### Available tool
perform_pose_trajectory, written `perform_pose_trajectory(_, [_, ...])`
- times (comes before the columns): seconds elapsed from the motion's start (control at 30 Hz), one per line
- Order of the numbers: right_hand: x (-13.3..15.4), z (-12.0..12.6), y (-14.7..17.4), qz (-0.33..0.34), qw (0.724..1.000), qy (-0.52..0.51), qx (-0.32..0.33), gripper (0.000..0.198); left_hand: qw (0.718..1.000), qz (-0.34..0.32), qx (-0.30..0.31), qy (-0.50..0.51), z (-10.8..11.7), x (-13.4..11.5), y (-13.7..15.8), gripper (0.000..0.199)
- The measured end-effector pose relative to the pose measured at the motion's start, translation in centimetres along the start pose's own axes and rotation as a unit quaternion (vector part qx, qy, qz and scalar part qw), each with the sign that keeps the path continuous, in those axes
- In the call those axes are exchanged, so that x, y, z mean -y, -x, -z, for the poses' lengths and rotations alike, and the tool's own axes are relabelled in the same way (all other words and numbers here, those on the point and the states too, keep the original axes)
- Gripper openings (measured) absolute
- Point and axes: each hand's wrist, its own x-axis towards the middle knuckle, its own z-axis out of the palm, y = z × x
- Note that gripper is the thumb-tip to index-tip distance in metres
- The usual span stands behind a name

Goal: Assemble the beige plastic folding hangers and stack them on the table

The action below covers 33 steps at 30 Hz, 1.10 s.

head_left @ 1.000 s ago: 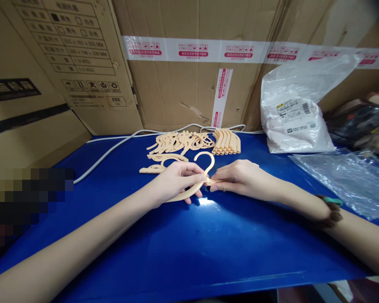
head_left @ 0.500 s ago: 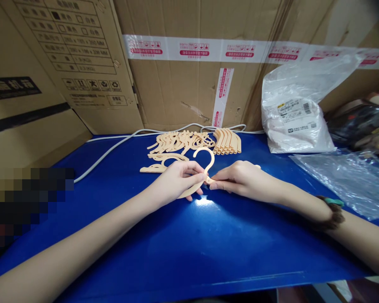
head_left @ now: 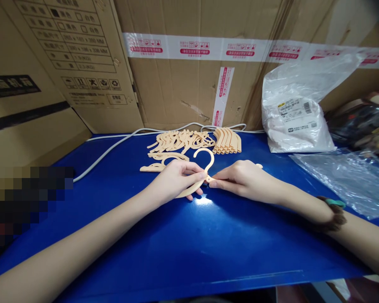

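Observation:
A cream plastic hanger [head_left: 212, 159] is held between my two hands above the blue table, its hook curving up and open to the left. My left hand [head_left: 180, 176] is closed on the hook-and-arm part just below the hook. Between thumb and fingers, my right hand [head_left: 240, 179] pinches a hanger arm piece [head_left: 209, 179] where it meets the other part at the middle joint. Most of that right piece is hidden by the hand; a pale tip shows beyond the knuckles. Just behind my left hand lie flat hanger pieces [head_left: 153, 168].
Loose hook parts [head_left: 173, 142] lie heaped at the back beside a neat stack of curved arm pieces [head_left: 227, 141]. A white cable [head_left: 104, 162] runs along cardboard boxes [head_left: 173, 92]. At right stand a white plastic bag [head_left: 298, 122] and a flat clear bag [head_left: 350, 176].
Both hands stay in nearly the same place, still on the hanger parts. The right-hand piece has shifted very slightly at the joint.

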Motion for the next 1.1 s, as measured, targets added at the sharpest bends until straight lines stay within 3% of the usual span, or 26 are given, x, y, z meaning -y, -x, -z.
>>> perform_pose_trajectory(0.43, [0.0,0.0,0.0,0.006,1.000,-0.007,0.002,0.048,1.000,-0.016,0.020,-0.003,0.1,0.4,-0.1,0.012])
perform_pose_trajectory(0.7, [-0.1,-0.1,0.0,0.012,0.999,0.022,-0.020,0.045,0.994,-0.059,0.031,-0.089,0.2,0.4,0.2,0.020])
perform_pose_trajectory(0.83, [-0.9,0.0,0.1,0.009,0.998,0.043,-0.034,0.045,0.980,-0.100,0.058,-0.161,0.4,0.9,0.3,0.024])
perform_pose_trajectory(1.1, [-1.5,0.2,-0.2,0.056,0.979,0.143,-0.132,0.047,0.930,-0.168,0.017,-0.326,0.7,0.9,0.6,0.043])
